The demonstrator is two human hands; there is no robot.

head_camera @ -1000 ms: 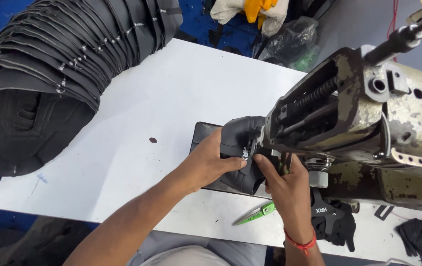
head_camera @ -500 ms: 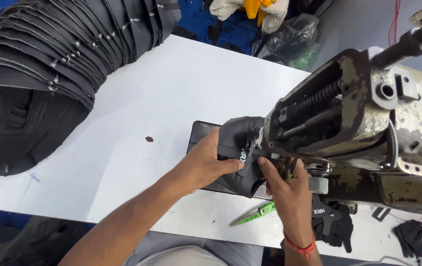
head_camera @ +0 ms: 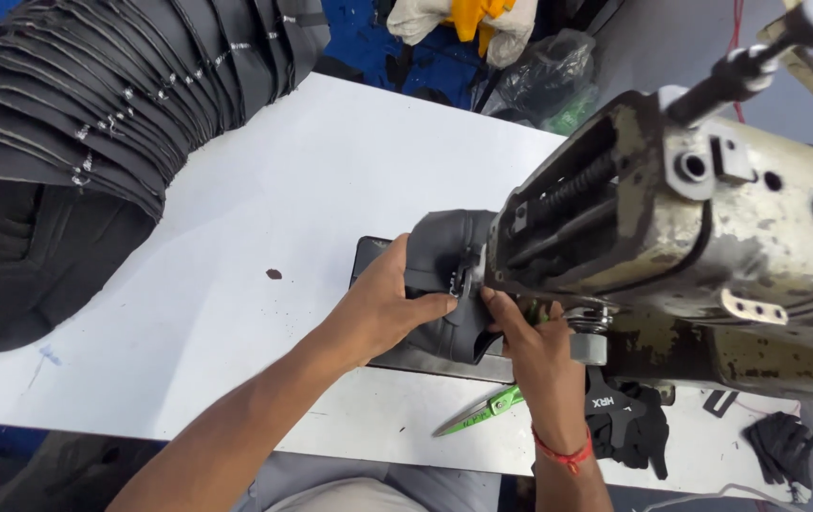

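Left hand point(head_camera: 383, 308) pressed flat on soft black curved fabric piece point(head_camera: 444, 256), thumb and fingertips pinching its edge beside worn grey metal sewing machine head point(head_camera: 710, 228). Right hand point(head_camera: 535, 346) pinching same edge under the machine head, toward white desk's point(head_camera: 236, 284) near edge. Likely light, limp, prone to bunching; best gripped close to seam, both sides. Green-handled thread snips point(head_camera: 482, 410) lying near that edge.

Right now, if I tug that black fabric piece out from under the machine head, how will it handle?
The black fabric piece is probably floppy: it bunches and folds between the left hand and right hand. Likely light. It may snag, since it sits tucked under the sewing machine head.
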